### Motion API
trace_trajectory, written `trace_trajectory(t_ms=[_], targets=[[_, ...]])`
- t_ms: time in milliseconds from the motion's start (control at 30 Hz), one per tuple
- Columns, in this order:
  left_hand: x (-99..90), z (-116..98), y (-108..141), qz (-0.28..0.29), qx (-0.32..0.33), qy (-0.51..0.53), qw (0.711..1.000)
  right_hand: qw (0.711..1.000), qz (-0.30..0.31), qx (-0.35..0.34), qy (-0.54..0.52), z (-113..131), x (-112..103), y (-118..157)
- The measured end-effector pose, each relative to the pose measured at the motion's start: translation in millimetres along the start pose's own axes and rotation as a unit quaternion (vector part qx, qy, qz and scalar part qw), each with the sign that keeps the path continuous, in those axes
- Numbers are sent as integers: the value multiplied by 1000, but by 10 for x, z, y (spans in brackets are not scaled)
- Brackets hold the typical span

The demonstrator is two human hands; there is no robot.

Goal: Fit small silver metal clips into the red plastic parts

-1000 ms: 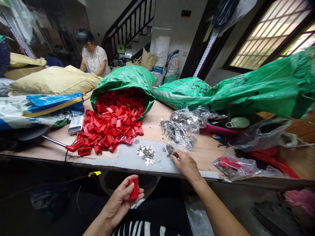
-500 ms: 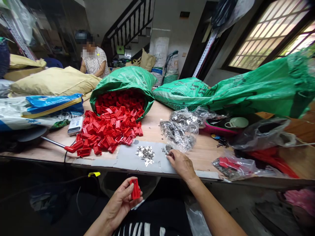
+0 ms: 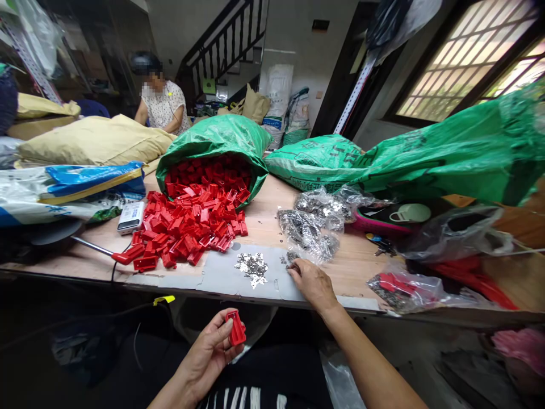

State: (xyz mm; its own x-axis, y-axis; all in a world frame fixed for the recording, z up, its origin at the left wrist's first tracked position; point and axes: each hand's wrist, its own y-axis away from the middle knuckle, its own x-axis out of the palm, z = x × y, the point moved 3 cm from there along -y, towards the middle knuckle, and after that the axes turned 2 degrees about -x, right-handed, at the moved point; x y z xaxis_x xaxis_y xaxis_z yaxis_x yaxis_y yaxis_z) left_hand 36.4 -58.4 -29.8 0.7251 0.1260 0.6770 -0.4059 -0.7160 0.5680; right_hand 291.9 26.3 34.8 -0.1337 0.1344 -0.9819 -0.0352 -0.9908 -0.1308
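My left hand [image 3: 213, 346] is closed on a red plastic housing [image 3: 236, 328], held in front of the table's edge with its hollow side showing. Over the grey mat [image 3: 217, 278], my right hand [image 3: 310, 281] has thumb and fingertips pinched together by a small heap of tiny metal parts [image 3: 292, 257]. What the pinch holds, if anything, is too small to make out. Left of that hand lies a pile of flat silvery metal pieces [image 3: 252, 268]. Many more red housings [image 3: 187, 221] spill across the table from a green sack [image 3: 221, 133].
Clear plastic bags of metal parts [image 3: 309, 233] lie beyond my right hand. A pink basket [image 3: 378, 224] and a bag with red pieces [image 3: 400, 287] are at the right. Green sacks [image 3: 409, 153] line the back. Another person [image 3: 164, 105] sits at the far left.
The red housing in my left hand has tilted slightly, its top leaning left. My right hand stays almost in place at the small metal parts.
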Motion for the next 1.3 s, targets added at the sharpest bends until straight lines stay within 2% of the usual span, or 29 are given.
trace_trajectory(t_ms=[333, 500, 600, 833, 1000, 1100, 1167, 1233, 1300], targets=[[-38, 4, -7, -13, 6, -2, 1000, 999, 14, 34, -17, -22, -50, 3], [-8, -3, 2, 2, 37, -13, 999, 997, 56, 36, -51, -82, -54, 94], [51, -36, 25, -5, 71, -40, 997, 995, 47, 40, -77, -132, -66, 115], [163, -97, 20, -11, 147, -97, 984, 986, 35, -26, -161, -115, -36, 51], [209, -169, -29, 13, 179, -132, 975, 988, 47, -49, -135, -79, 18, 21], [250, -246, -38, 6, 238, -174, 956, 989, 27, -46, -139, -84, -2, 14], [278, -298, -32, -8, 293, -215, 931, 981, 11, -56, -187, -43, -45, 26], [309, -344, -17, -23, 355, -284, 890, 961, 12, -80, -263, 68, -101, 64], [344, -383, 5, -38, 413, -367, 832, 937, 20, -106, -333, 240, -166, 135]])
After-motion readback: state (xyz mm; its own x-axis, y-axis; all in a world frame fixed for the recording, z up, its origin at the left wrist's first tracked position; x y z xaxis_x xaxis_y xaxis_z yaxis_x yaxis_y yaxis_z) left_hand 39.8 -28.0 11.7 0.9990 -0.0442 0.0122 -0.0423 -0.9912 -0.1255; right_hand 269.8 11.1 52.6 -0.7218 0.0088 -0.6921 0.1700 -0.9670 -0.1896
